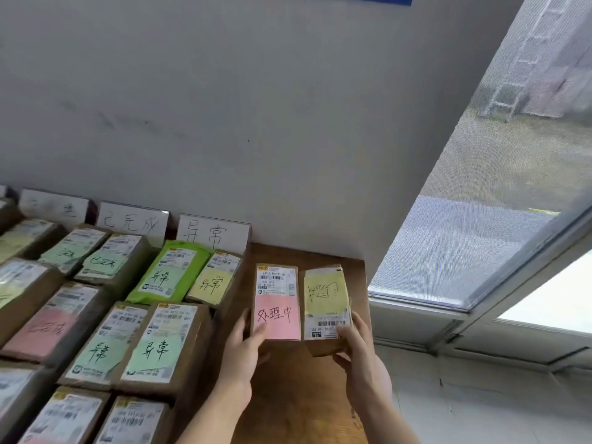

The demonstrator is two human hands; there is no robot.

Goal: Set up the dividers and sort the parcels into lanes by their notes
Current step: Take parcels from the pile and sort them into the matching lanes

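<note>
I watch two small cardboard parcels at the right end of the wooden table (298,398), side by side and almost touching, apart from the rows that are already laid out. The left hand (243,350) grips the pink-note parcel (277,302) at its near left corner, with the thumb lying on the pink paper and the other fingers hidden beside or under the box. The right hand (362,357) grips the yellow-note parcel (325,296) at its near right corner, the thumb on the white shipping label. I cannot tell if the boxes rest on the wood or are lifted a little. Both look to me like light, stiff cartons: each is held by one hand at one end and the walls do not bend in, so I judge there is no need for a strong squeeze. The weak part is the paper note, which seems only stuck on top and could slide or peel under a pushing thumb. I would rather take hold of the brown side walls, near the middle of the long edges. The yellow note is written upside down from my view, so this box may need a turn before I can read it. The divider card (213,233) stands against the wall behind the nearest lane, where the sorted parcels (153,344) and a green soft bag (169,274) lie. The bag would sag if pinched at one end; the boxes would not.
</note>
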